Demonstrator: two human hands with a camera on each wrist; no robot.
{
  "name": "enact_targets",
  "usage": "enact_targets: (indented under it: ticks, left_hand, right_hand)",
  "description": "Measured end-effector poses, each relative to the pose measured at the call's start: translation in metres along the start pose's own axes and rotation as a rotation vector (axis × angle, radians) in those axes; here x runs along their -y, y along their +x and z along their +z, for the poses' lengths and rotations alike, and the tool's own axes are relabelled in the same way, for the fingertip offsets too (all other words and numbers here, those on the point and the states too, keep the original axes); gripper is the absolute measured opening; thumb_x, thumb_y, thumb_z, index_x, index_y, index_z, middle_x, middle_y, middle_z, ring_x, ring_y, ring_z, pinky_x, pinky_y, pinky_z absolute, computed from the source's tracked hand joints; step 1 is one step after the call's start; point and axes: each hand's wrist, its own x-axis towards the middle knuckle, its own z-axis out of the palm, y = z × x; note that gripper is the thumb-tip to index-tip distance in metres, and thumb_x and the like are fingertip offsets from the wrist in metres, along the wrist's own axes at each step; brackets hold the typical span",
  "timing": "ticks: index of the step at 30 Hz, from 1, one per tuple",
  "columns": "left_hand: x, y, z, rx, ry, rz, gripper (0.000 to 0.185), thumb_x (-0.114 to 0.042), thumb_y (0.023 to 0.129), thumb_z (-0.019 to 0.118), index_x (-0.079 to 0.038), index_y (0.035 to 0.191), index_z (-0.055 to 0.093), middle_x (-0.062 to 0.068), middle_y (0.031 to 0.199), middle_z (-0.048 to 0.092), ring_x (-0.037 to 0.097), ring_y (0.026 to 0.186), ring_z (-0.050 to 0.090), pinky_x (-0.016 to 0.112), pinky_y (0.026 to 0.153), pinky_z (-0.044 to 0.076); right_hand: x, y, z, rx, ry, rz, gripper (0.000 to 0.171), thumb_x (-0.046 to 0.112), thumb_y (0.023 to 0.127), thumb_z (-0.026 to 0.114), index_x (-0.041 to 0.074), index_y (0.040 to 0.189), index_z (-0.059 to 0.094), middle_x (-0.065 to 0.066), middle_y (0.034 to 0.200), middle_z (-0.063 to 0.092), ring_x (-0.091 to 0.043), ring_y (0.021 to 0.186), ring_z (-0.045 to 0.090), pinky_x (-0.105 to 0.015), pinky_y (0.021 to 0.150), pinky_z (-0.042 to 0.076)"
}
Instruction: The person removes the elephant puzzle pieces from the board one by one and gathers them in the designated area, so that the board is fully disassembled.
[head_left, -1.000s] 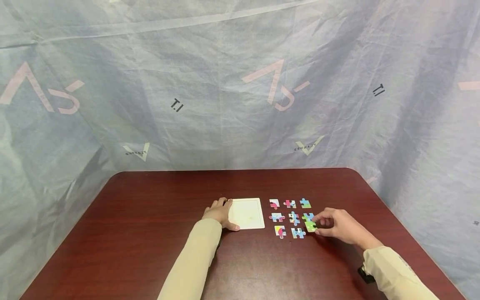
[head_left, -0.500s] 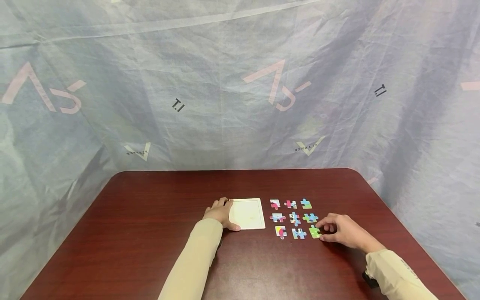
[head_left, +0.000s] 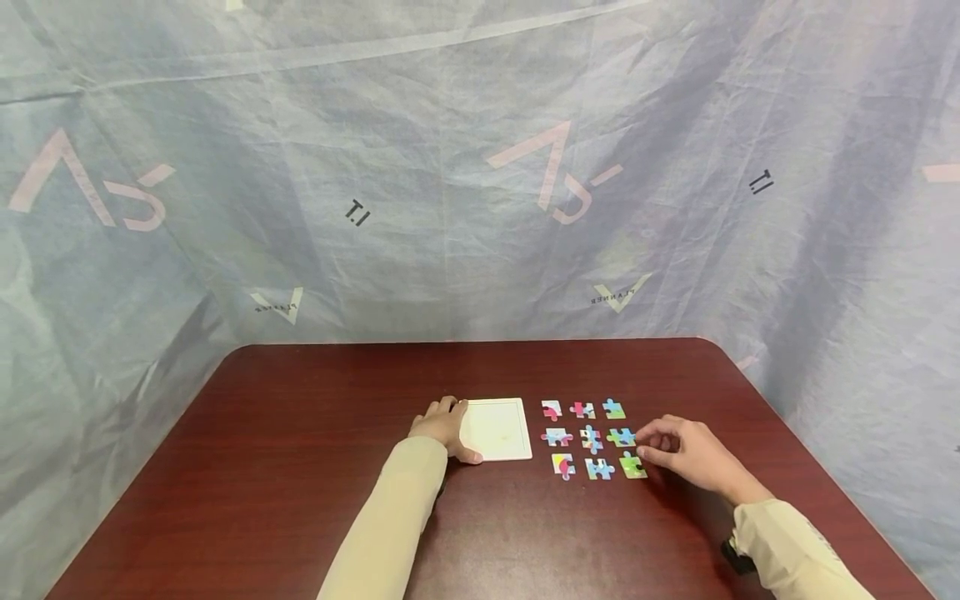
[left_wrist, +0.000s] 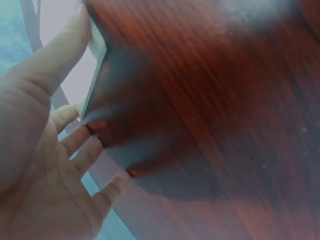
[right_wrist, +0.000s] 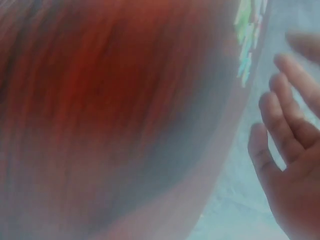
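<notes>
My left hand (head_left: pixel 438 427) rests at the left side of a square cream puzzle tray (head_left: pixel 498 433). In the left wrist view its thumb lies along the edge of the tray (left_wrist: pixel 70 75), and the index fingertip touches a corner; the other fingers spread nearly straight over the table. Right of the tray, jigsaw pieces lie apart in three rows of three. My right hand (head_left: pixel 686 450) hovers just right of them, loosely bent and holding nothing. Nearest to it are a green piece (head_left: pixel 632 467) and a blue-green piece (head_left: pixel 619 437). The pieces (right_wrist: pixel 245 40) appear blurred in the right wrist view.
The dark red wooden table (head_left: pixel 315 433) has rounded far corners. Behind it and at both sides hangs a grey printed sheet (head_left: pixel 450 208). A dark object (head_left: pixel 738 560) shows at the cuff of the right sleeve.
The right hand has let go of the green piece at the near right corner, after it shifted slightly right and nearer, and has lifted off it. The left hand and tray stay put.
</notes>
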Motion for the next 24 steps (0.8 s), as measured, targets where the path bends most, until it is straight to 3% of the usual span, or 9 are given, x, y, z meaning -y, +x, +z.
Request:
enact_targets:
  ticks: [4, 10, 17, 24]
  left_hand:
    - [0.002, 0.005, 0.001, 0.009, -0.007, -0.003, 0.096, -0.037, 0.081, 0.088, -0.006, 0.157, 0.037, 0.019, 0.157, 0.035, 0.037, 0.145, 0.032, 0.054, 0.111, 0.034]
    - [0.008, 0.01, 0.004, 0.006, -0.049, 0.003, 0.099, -0.037, 0.078, 0.09, -0.008, 0.156, 0.038, 0.018, 0.156, 0.035, 0.037, 0.144, 0.032, 0.056, 0.111, 0.033]
    - [0.013, 0.012, 0.006, 0.009, -0.088, 0.018, 0.101, -0.04, 0.078, 0.09, -0.007, 0.157, 0.036, 0.018, 0.157, 0.034, 0.038, 0.143, 0.032, 0.058, 0.111, 0.031]
    - [0.021, 0.015, 0.009, -0.003, -0.162, 0.047, 0.097, -0.038, 0.081, 0.087, -0.007, 0.157, 0.036, 0.02, 0.157, 0.034, 0.04, 0.144, 0.032, 0.061, 0.113, 0.027]
  right_hand:
    - [0.007, 0.003, 0.001, -0.076, -0.044, 0.002, 0.01, 0.014, 0.093, 0.076, 0.01, 0.102, 0.075, 0.007, 0.082, 0.057, -0.007, 0.07, 0.051, -0.027, 0.061, 0.045]
    - [0.018, 0.011, 0.007, -0.099, -0.086, -0.014, 0.008, 0.007, 0.091, 0.076, 0.008, 0.099, 0.076, 0.007, 0.082, 0.057, -0.008, 0.07, 0.049, -0.027, 0.061, 0.045]
    - [0.03, 0.02, 0.011, -0.112, -0.067, 0.012, 0.008, 0.01, 0.093, 0.075, 0.008, 0.1, 0.076, 0.003, 0.086, 0.059, -0.014, 0.073, 0.051, -0.03, 0.063, 0.047]
    - [0.038, 0.027, 0.014, -0.21, -0.108, -0.01, 0.009, 0.011, 0.093, 0.075, 0.007, 0.102, 0.076, 0.004, 0.085, 0.058, -0.015, 0.074, 0.05, -0.032, 0.064, 0.046]
